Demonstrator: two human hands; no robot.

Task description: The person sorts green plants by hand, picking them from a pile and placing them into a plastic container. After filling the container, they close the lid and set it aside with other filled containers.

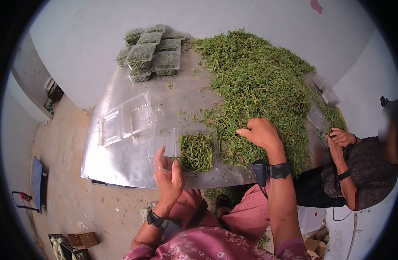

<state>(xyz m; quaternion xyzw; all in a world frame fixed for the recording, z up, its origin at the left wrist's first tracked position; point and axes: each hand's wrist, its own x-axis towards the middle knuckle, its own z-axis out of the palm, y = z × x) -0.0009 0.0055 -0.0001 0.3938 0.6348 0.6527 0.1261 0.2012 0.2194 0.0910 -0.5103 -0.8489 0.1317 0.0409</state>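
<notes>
"Fingers first: how are they set?"

"On the left hand (168,177), thumb and index finger are held apart at the near-left corner of a clear hinged clamshell (164,132); whether its edge is pinched cannot be told. On the right hand (264,134), the thumb is stretched out and the others are bent down over the heap of leafy green stems (259,82). Tips hidden; a pinch cannot be confirmed."

"Clamshell position?"

"Laid flat at the near edge of the metal table (121,164), one half folded out leftward, the other loaded with greens (197,152). Heap just beside."

"Step in hand?"

"Judged to be filling, perhaps topping up. A level load is called for, stems tucked inside the rim so that the lid can be seated."

"Any writing?"

"None can be read. No label is made out on the stacked clamshells (141,56) or the empty clamshell (137,116); no brand on the black wristband (279,170) either."
</notes>
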